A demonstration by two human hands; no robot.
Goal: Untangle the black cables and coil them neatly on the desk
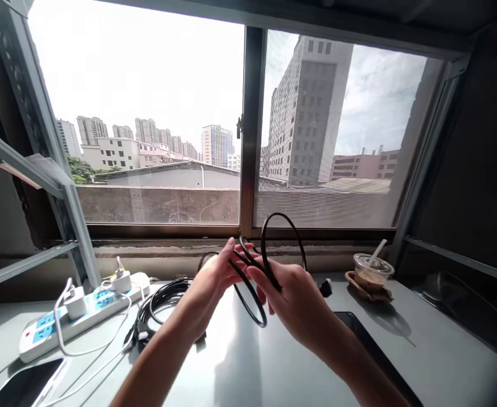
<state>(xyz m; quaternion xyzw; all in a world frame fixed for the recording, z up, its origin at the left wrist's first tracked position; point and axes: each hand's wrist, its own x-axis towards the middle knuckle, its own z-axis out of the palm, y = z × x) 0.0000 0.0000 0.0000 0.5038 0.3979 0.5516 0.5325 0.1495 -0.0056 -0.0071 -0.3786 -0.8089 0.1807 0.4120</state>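
You have bare worktop [240,373] between the forearms, open toward the near edge of the view. On your left, the coiled cables [159,305] and the power strip [87,316] block a low sweep; on your right, the dark tablet [375,356] and the cup [371,271] do.

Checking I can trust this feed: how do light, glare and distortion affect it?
Head view: the window backlights the scene, its left-pane sky washed out; the far right edge sinks near black; glare whitens the table between the forearms; the cup throws a shadow nearward; the tall building leans, probably lens distortion; the black cable looks fairly sharp.
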